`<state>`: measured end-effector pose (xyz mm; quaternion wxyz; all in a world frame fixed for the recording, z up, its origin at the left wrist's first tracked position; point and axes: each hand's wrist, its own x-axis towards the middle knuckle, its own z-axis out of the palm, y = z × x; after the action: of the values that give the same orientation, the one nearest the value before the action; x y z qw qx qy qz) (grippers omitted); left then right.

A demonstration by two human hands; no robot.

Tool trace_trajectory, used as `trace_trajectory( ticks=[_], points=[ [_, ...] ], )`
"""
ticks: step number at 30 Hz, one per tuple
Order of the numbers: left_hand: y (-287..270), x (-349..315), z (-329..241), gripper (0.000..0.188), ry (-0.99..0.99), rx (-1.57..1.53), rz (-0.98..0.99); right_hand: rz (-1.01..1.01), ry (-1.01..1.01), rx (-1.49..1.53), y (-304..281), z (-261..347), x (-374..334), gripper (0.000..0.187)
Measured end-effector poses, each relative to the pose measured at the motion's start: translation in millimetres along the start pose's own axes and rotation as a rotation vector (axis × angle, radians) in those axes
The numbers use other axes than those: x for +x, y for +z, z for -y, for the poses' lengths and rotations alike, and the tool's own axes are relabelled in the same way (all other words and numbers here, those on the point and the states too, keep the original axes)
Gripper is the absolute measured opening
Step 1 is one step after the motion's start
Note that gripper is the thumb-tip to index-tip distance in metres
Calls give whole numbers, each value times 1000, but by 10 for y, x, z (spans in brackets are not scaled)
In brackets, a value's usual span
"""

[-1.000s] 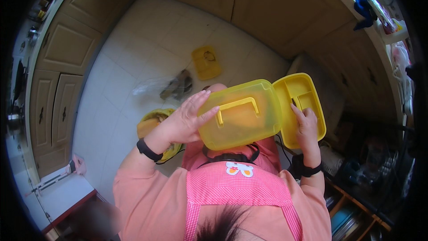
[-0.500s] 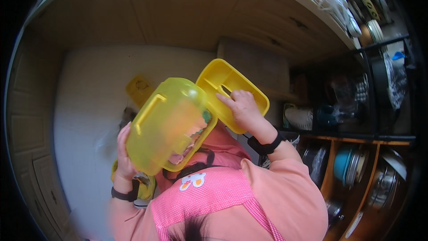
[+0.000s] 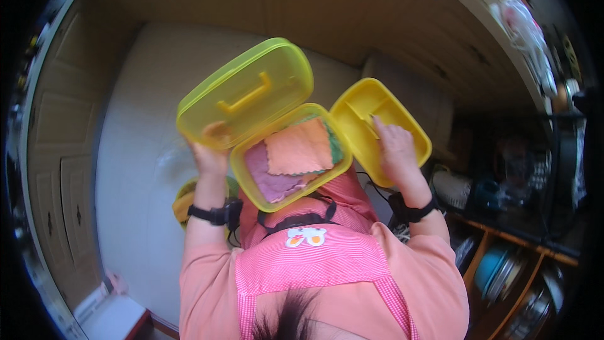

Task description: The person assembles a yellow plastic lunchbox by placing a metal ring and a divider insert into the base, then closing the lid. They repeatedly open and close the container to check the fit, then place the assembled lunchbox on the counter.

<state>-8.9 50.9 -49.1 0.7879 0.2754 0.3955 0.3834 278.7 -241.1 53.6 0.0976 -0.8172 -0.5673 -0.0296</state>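
Note:
A yellow translucent box [image 3: 345, 167] rests tilted at my lap, its hinged lid [image 3: 248, 79] swung up and away from me. Inside lie zigzag-edged cloth pieces: an orange cloth [image 3: 302, 146] on top, a purple cloth [image 3: 267, 173] at the left and a green cloth [image 3: 335, 143] at the right. My left hand [image 3: 212, 154] grips the lid near its lower left corner, with its fingertips blurred through the plastic. In my right hand [image 3: 397, 151] is a yellow divided tray [image 3: 377, 96], held by its middle part beside the box.
Tan cabinet doors [image 3: 50, 195] run along the left and far sides. Right of me stand shelves with a blue bowl [image 3: 494, 264] and pans. Plastic-wrapped things [image 3: 525, 31] lie on the far right counter. A yellow object [image 3: 184, 200] sits beyond my left wrist.
The lid, lowered over the box before, now stands open and bares the cloths. My left hand has moved up with it. The tray remains in my right hand.

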Motion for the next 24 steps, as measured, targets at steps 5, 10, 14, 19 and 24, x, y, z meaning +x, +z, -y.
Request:
trace_trajectory(
  ticks=[5,10,14,19,24],
  points=[
    [90,5,47,92,-16,-73,-32,-177,94,-118,-145,-205,101,38],
    [154,30,20,93,-83,-2,-72,-179,-53,139,-441,-101,343,28],
    [166,22,-25,94,-145,47,-61,22,-270,321,-490,332,505,30],
    [204,-49,-74,93,-148,73,-11,264,-595,313,-175,880,765,34],
    [181,-78,-91,91,-153,91,57,317,-692,296,152,1064,848,33]
  ],
)
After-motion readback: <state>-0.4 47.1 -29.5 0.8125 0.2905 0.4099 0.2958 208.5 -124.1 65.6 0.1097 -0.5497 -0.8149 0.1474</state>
